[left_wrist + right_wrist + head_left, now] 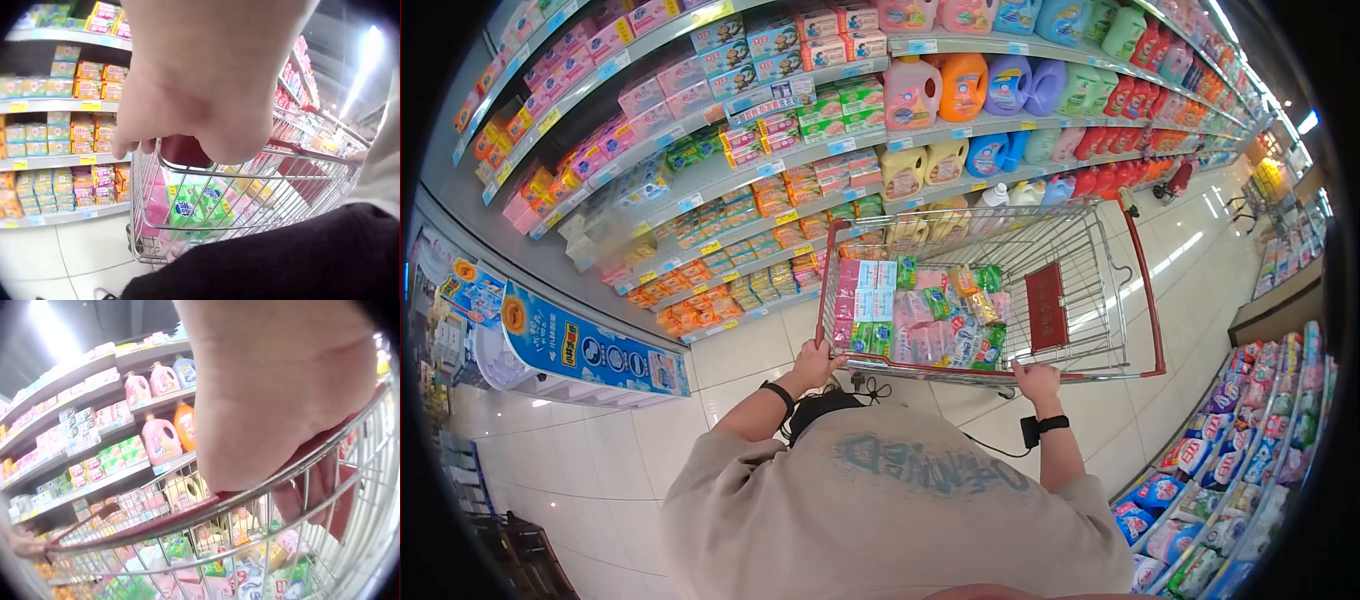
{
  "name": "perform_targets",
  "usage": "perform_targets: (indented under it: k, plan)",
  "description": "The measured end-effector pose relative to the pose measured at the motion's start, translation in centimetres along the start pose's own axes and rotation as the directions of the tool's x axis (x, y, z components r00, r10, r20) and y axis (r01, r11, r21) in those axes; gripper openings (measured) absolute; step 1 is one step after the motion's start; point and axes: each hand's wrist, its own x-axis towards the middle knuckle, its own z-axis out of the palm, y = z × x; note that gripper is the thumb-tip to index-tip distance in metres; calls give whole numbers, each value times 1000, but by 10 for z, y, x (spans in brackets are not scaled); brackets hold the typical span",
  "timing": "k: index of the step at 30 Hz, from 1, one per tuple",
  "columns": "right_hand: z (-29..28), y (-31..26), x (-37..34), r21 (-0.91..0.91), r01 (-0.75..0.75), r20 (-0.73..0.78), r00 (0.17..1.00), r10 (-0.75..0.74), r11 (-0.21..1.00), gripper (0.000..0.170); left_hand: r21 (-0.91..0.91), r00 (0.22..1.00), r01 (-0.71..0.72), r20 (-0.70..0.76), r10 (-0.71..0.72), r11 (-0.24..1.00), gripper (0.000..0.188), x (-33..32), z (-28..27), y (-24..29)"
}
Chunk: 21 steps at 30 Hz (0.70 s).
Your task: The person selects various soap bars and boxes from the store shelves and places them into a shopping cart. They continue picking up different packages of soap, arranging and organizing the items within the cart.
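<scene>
A wire shopping cart (pixel 1144 290) with red rails stands sideways in front of me. My left hand (pixel 812 366) grips the near left corner of its rim. Farther right along the same near side, my right hand (pixel 1037 381) holds the rim; in the right wrist view its fingers (pixel 319 490) curl over the rail and show through the wires. Inside the cart lie pink and white boxes (pixel 870 290), green soap packs (pixel 199 203) and several loose pink packs (pixel 930 340). A red panel (pixel 1046 305) is fixed in the cart's right part.
Shelves of boxed soap (pixel 770 200) and detergent jugs (pixel 963 88) curve along the far side, close behind the cart. A blue promotional stand (pixel 590 345) is at the left. Bagged detergent (pixel 1225 450) fills a shelf at the right. Pale tiles (pixel 620 450) cover the floor.
</scene>
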Motion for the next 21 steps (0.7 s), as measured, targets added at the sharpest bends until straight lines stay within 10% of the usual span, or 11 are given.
perform_targets:
  k: [21]
  plan:
    - [-16,-46,-30,195,100,151,980,-131,976,63,180,978,-167,-93,185,970,64,112,-58,-24]
